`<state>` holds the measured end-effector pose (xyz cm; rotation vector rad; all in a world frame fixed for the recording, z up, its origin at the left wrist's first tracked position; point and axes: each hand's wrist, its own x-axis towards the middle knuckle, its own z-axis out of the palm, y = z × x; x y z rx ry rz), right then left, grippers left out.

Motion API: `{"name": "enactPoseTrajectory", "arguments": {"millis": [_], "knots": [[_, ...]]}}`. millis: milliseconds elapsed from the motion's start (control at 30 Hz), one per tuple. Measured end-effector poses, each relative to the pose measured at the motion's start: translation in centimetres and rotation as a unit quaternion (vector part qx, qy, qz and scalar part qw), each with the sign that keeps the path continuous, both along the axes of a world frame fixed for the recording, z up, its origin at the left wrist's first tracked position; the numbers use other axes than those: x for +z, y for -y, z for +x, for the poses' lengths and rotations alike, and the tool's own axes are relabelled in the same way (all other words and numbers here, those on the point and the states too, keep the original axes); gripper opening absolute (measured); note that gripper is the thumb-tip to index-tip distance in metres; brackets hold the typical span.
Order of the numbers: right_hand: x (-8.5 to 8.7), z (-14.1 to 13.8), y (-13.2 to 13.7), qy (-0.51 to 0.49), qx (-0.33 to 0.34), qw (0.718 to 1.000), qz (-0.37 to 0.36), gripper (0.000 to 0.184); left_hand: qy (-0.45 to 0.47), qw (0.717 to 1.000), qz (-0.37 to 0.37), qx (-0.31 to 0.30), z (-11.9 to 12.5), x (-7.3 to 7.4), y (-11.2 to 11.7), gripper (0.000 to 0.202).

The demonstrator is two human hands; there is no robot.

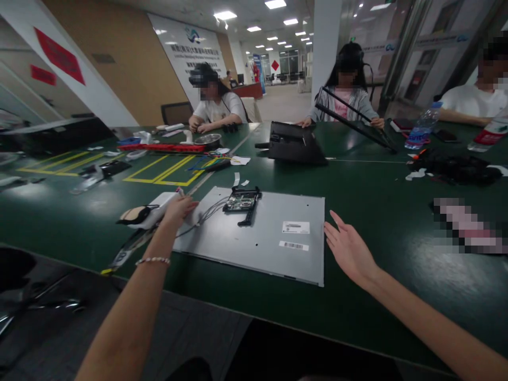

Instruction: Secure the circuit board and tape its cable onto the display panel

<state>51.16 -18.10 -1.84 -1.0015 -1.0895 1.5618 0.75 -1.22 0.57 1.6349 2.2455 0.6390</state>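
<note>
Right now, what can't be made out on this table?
All in the head view:
Panel underside: hidden by the panel itself.
Labels: print too small to read.
Left hand contact: hidden by the hand itself.
Right hand contact with panel edge: any gap too small.
Pinkish object: blurred by pixelation.
Red-labelled bottle: cut off by right edge.

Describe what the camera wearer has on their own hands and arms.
Both the left hand and the right hand are ungloved, and no sleeve shows on either forearm. A bracelet of small, mostly pale beads circles the left wrist.
</note>
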Motion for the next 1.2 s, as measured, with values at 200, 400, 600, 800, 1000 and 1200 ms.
{"name": "enactPoseTrajectory", "arguments": {"millis": [200, 400, 600, 800, 1000, 1200], "knots": [[0.1, 1.0, 1.4, -0.066, -0.051, 0.996, -0.032, 0.075, 0.191, 0.978, -0.004, 0.08, 1.4, 0.9, 1.7, 0.028], [1.6, 1.7, 2.8, -0.185, -0.156, 0.962, -0.129, 0.076, 0.309, 0.948, -0.005, 0.079, 3.4, 2.1, 3.3, 0.022], [2.1, 2.7, 3.6, -0.17, -0.214, 0.95, -0.15, 0.076, 0.381, 0.92, -0.028, 0.087, 6.6, 3.6, 5.1, 0.027], [1.2, 4.5, 4.0, -0.079, -0.2, 0.97, -0.11, 0.081, 0.387, 0.919, -0.036, 0.066, 7.5, 2.9, 5.8, 0.036], [-0.8, 6.9, 4.0, 0.027, -0.167, 0.985, -0.035, 0.076, 0.392, 0.918, -0.041, 0.047, 8.1, 2.7, 6.4, 0.042], [-1.3, 8.8, 4.1, 0.029, -0.192, 0.98, -0.035, 0.074, 0.399, 0.916, -0.038, 0.028, 9.4, 2.2, 6.8, 0.049]]}}
